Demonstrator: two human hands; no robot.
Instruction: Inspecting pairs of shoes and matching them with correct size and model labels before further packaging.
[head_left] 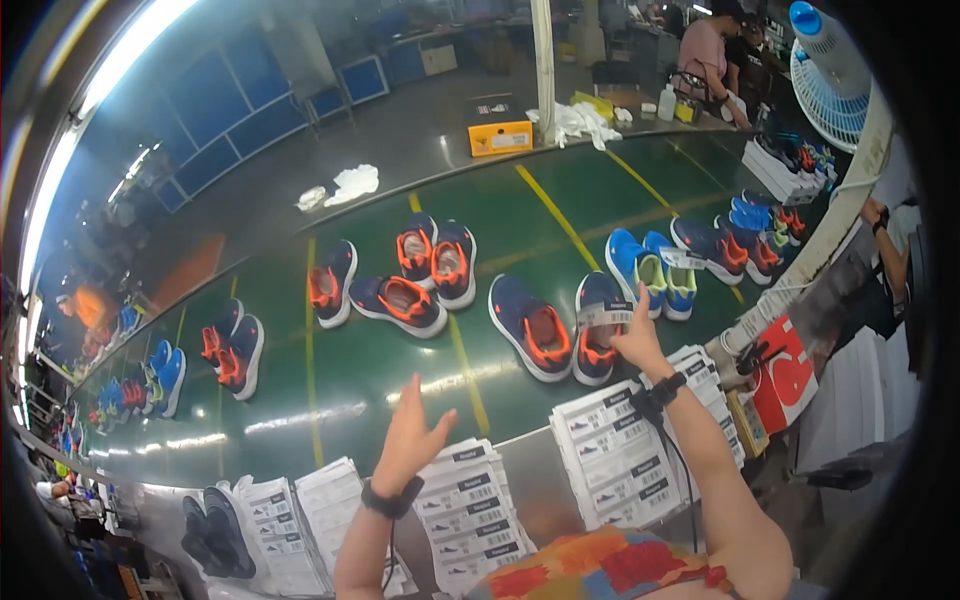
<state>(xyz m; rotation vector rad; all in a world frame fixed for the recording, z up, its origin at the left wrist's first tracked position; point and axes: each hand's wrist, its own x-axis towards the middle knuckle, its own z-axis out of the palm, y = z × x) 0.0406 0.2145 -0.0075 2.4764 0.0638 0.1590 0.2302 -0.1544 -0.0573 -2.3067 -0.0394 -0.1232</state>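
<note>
My right hand [642, 338] is at the right shoe [592, 362] of a navy pair with orange lining. Its index finger points up and the thumb is spread away. A white paper label [605, 313] lies across that shoe's opening, its right end against my hand. The other shoe of the pair, a navy sneaker [530, 325], stands just left. My left hand [412, 435] hovers over the near side of the green belt [375, 385], fingers stretched and thumb apart, holding nothing. Dark bands circle both wrists.
Stacks of printed label sheets [610, 455] line the near ledge, with dark slippers [215, 530] at left. More navy shoes [405, 300] and a labelled blue pair [650, 270] stand on the belt. A fan [825, 95] and a co-worker [705, 60] are at far right.
</note>
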